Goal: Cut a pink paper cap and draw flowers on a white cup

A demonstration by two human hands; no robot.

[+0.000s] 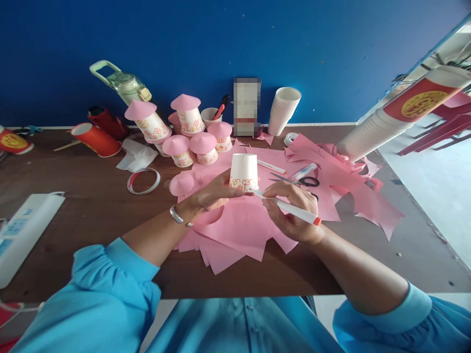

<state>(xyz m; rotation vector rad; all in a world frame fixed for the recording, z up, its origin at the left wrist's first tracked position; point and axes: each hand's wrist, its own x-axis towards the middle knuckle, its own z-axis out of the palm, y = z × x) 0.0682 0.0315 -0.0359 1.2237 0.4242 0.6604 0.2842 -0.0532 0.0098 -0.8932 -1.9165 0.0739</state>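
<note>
My left hand (218, 190) grips an upside-down white paper cup (244, 169) by its lower left side. Orange and yellow flower drawings run along the cup's lower edge. Between the fingers of my right hand (294, 208) is a white marker (290, 208) with a red-orange end, its tip at the cup's lower right edge. Pink paper sheets (235, 230) lie spread under both hands. Just beyond my right hand are scissors (308, 181), partly hidden by it, a clear glue tube (303, 172) and another white marker (271, 166).
Several decorated cups with pink cone roofs (186, 115) stand at the back left. Beside them are a tape roll (143, 181), a red cup (96, 139) and a green bottle (127, 86). White cup stacks (284, 110), a phone (247, 107) and pink scraps (375, 206) lie back and right.
</note>
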